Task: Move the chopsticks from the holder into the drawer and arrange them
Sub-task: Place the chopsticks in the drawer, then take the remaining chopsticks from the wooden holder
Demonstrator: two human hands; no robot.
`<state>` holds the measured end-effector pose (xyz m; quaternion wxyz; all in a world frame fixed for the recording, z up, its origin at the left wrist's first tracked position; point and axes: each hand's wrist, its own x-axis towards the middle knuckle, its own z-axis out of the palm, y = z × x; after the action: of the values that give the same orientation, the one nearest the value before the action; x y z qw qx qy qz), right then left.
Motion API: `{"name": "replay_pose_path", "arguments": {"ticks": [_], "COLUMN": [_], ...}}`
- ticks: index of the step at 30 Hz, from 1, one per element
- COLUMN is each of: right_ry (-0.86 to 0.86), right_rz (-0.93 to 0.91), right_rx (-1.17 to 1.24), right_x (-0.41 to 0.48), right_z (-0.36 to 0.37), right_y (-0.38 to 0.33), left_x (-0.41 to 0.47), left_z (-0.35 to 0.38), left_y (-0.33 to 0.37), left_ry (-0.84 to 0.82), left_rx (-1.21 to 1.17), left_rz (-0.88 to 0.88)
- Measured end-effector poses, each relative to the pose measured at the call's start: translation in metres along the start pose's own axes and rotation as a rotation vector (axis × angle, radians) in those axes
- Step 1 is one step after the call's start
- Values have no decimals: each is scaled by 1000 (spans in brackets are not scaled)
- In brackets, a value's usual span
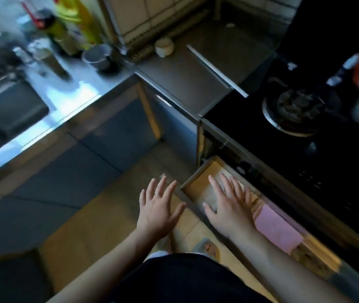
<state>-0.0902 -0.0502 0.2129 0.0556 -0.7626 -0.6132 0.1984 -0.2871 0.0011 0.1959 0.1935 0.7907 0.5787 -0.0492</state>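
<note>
A wooden drawer (pixel 198 178) stands pulled out under the black stove counter. My right hand (pixel 229 202) is flat over its pale inside, fingers spread, holding nothing. Just left of the drawer's front corner hovers my left hand (pixel 159 204), also spread and empty, above the floor. A pink cloth (pixel 277 228) lies in the drawer beside my right wrist. I cannot make out any chopsticks; the picture is blurred. A metal cup-like holder (pixel 51 60) stands on the far left counter, and its contents are unclear.
A dark sink (pixel 5 114) sits at the left in a shiny steel counter (pixel 75 99). Bottles (pixel 75 20) and a grey bowl (pixel 96 56) crowd the back. A white jar (pixel 163 47) stands on the corner counter. The gas burner (pixel 294 110) is right.
</note>
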Motion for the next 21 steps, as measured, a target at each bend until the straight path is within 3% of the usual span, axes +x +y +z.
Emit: {"name": "replay_pose_path", "arguments": {"ticks": [11, 21], "right_ry": [-61, -53], "right_rz": [-464, -706], "right_rx": [-128, -167], "right_x": [29, 35], "right_z": [16, 72], "right_y": [-157, -379], "left_x": [-67, -147], "left_z": [-38, -86], "left_y": [-135, -331], "left_ry": [236, 351], "left_rx": [-138, -209], "left_rz": [-389, -586]}}
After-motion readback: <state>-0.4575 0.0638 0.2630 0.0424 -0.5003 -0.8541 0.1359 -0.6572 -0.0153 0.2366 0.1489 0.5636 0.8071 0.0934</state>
